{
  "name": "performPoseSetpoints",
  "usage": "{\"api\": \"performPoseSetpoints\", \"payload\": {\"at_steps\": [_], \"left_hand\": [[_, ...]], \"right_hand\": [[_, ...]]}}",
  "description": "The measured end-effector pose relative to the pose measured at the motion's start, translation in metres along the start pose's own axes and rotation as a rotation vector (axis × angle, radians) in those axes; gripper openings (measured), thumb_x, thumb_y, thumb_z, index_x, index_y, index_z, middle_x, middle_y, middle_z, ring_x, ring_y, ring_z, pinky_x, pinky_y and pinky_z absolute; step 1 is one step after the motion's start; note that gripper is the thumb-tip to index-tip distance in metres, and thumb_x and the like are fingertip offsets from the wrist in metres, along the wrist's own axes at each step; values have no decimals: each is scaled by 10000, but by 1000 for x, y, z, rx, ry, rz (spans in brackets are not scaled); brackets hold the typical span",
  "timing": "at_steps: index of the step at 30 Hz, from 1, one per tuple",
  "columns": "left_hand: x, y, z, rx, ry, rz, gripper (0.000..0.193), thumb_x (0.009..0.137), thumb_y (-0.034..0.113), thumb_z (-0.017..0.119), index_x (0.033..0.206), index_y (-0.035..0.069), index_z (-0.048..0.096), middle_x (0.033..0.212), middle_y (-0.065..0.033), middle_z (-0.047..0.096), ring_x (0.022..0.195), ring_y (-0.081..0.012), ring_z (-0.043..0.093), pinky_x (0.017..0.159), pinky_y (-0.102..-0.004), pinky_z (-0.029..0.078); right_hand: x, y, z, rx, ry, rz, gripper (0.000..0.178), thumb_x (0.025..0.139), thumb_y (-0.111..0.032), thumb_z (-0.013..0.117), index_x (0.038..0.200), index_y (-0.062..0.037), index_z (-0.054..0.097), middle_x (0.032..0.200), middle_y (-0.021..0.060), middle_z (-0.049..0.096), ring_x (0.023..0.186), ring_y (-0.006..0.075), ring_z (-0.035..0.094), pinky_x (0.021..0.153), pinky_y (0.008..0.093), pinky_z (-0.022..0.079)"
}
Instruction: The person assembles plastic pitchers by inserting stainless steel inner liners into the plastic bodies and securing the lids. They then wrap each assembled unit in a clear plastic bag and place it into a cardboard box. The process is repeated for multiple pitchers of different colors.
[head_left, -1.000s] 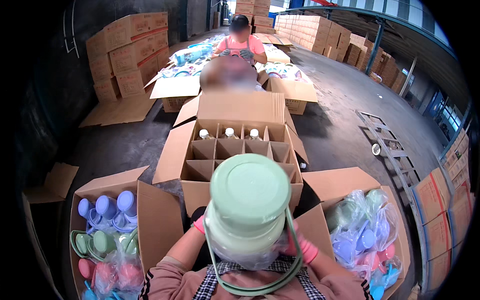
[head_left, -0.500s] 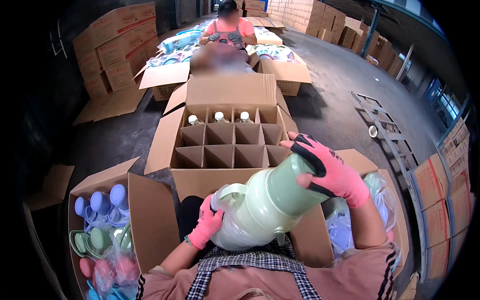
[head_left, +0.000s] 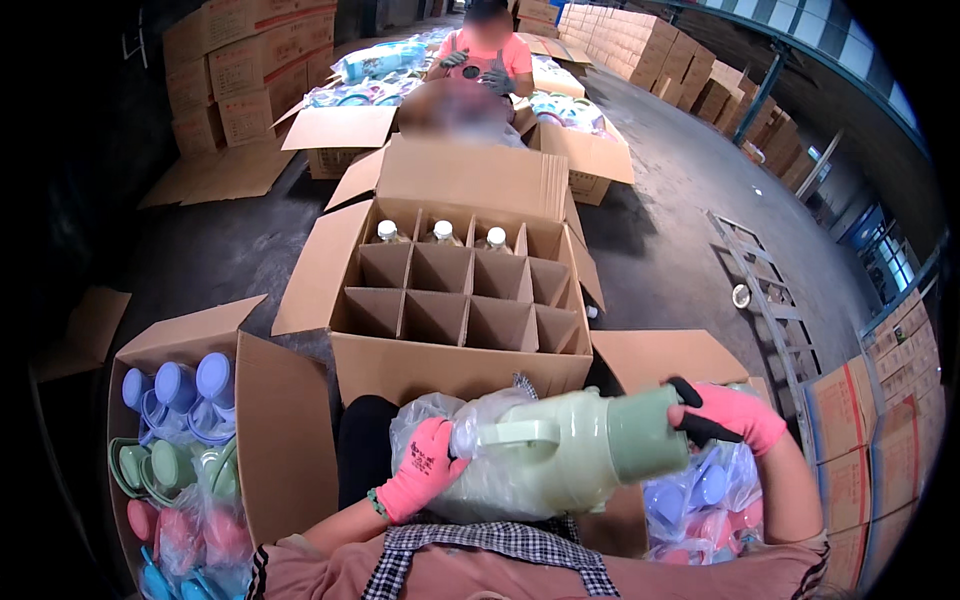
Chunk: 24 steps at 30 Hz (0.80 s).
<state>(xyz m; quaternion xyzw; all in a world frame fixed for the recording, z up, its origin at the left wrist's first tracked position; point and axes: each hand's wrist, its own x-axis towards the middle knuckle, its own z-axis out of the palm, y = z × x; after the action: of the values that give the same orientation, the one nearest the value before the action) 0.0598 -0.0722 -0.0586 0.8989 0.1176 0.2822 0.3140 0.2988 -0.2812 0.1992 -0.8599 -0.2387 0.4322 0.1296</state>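
Observation:
A pale green thermos flask (head_left: 575, 445) with a darker green cup lid (head_left: 645, 436) lies across my lap, its lid pointing right. A clear plastic bag (head_left: 490, 482) covers its lower body, and the side handle faces up. My left hand (head_left: 425, 468), in a pink glove, is closed on the bagged flask near the handle. My right hand (head_left: 735, 412), gloved in pink with black fingertips, grips the lid's end. Just beyond the flask stands an open carton (head_left: 455, 362) with cardboard dividers. Three white-capped bottles (head_left: 443, 232) sit in its far row of compartments.
An open carton (head_left: 285, 440) of bagged coloured flasks stands at my left. Another carton (head_left: 665, 352) holds bagged flasks at my right. Across from me a gloved co-worker (head_left: 487, 62) sits among filled cartons. A metal frame (head_left: 770, 290) lies on the floor at right.
The flask has turned from tilted up and right to nearly level, and lies lower. My right hand has moved down and right, staying at the lid. My left hand has dropped slightly.

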Motion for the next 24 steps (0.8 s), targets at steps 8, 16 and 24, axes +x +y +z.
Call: {"api": "performPoseSetpoints", "payload": {"at_steps": [8, 16, 24], "left_hand": [[-28, -27, 4, -53, -59, 80, 474, 673, 176, 622, 1062, -48, 471, 1054, -261, 476, 970, -415, 463, 858, -443, 386], [-57, -49, -66, 175, -15, -181, 317, 714, 119, 584, 1010, 18, 537, 1071, -178, 524, 952, -356, 499, 835, -410, 409], [-43, 12, -22, -1138, -619, -364, 304, 777, 189, 602, 1038, 41, 554, 1184, -92, 494, 1065, -192, 468, 903, -302, 372]], "right_hand": [[31, -66, 124, -864, 277, -1048, 559, 691, -385, 620, 1064, 9, 489, 910, 162, 517, 907, 303, 512, 752, 393, 436], [49, -63, 55, -708, 615, -930, 262, 641, -55, 622, 886, -9, 543, 819, 108, 587, 772, 256, 585, 689, 345, 471], [29, -50, 72, 279, 647, -616, 509, 612, -220, 777, 998, 36, 564, 894, 83, 620, 810, 142, 585, 760, 279, 469]]}}
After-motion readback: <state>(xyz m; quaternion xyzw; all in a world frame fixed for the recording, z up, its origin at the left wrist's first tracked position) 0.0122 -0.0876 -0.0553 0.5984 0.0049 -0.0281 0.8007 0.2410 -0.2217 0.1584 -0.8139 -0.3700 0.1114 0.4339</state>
